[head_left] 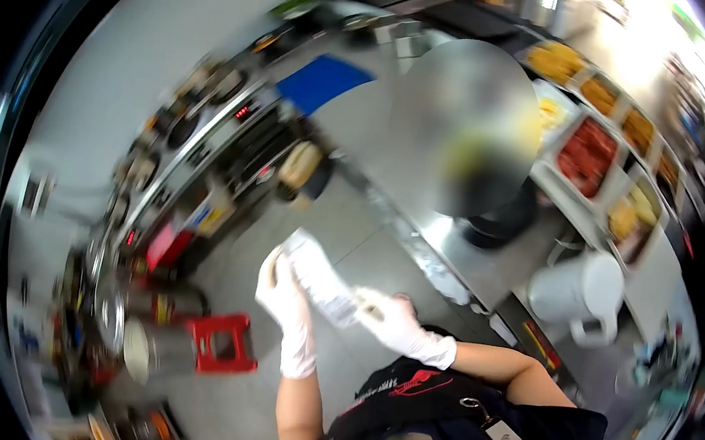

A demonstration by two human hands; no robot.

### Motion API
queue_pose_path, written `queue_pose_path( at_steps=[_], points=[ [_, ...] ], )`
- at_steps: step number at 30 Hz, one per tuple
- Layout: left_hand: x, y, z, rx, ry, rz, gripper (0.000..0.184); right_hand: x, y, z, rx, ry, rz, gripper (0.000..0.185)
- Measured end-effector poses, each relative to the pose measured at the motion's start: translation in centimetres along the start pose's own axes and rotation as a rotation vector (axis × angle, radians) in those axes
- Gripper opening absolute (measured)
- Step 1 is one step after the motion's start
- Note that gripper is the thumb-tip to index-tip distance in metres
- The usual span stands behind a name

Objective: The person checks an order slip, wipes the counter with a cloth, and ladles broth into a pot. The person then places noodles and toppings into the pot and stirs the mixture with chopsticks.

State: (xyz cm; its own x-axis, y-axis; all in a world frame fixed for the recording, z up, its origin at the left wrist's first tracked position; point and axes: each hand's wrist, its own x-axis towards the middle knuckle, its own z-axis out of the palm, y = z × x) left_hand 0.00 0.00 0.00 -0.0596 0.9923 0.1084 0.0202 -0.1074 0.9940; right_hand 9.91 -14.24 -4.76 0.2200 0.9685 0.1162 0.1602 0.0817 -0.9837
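A long white item with faint grey marks, like a paper slip or a flat packet, is stretched at a slant between my two hands above the floor. My left hand, in a white glove, grips its upper left end. At the lower right end, the fingers of my gloved right hand close on it. Motion blur hides any print. Both hands are in front of my dark apron, apart from the steel counter.
Right of the counter stand food trays, one with red pieces, and a white lidded pitcher. A blue sheet lies at the counter's far end. A red stool is on the floor at left. A round area over the counter is blurred.
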Motion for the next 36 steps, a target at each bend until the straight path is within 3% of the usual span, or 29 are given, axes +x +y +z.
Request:
queue_pose_path(
  at_steps=[2, 3, 5, 8, 11, 13, 23, 31, 33, 36],
  points=[
    [-4.5, 2.1, -0.8, 0.104, 0.108, -0.038, 0.018, -2.6, -1.6, -2.6, 0.009, 0.008, 0.096, 0.041],
    [10.5, -0.4, -4.6, 0.185, 0.123, 0.146, 0.020, 10.7, -1.0, 4.7, 0.086, 0.011, 0.034, 0.040],
    [12.9, -0.2, -3.2, 0.053, 0.082, -0.145, 0.019, 13.9, -0.4, 3.8, 0.143, -0.051, 0.155, 0.042],
    [19.9, -0.7, -2.5, -0.023, 0.050, -0.179, 0.017, 21.2, 1.7, 4.3, 0.308, -0.147, 0.170, 0.047],
    [25.1, -3.5, -2.1, -0.107, -0.005, -0.224, 0.016, 26.0, 4.0, 5.1, 0.261, -0.133, 0.165, 0.045],
    [29.7, -5.1, -1.9, -0.113, -0.033, -0.216, 0.018, 30.0, 5.0, 6.0, 0.322, -0.105, 0.193, 0.033],
    [54.8, -14.6, 3.4, -0.110, -0.267, -0.343, 0.013, 51.6, 8.5, 10.1, 0.212, 0.092, 0.251, 0.066],
    [73.8, -16.4, 11.5, -0.065, -0.432, -0.522, 0.012, 69.0, 10.8, 10.5, 0.198, 0.249, 0.328, 0.052],
    [77.9, -18.0, 14.2, -0.032, -0.439, -0.508, 0.011, 73.2, 13.3, 10.6, 0.203, 0.363, 0.176, 0.044],
    [83.9, -20.3, 18.2, -0.060, -0.484, -0.530, 0.010, 79.5, 15.4, 8.7, 0.053, 0.270, 0.261, 0.031]
  ],
)
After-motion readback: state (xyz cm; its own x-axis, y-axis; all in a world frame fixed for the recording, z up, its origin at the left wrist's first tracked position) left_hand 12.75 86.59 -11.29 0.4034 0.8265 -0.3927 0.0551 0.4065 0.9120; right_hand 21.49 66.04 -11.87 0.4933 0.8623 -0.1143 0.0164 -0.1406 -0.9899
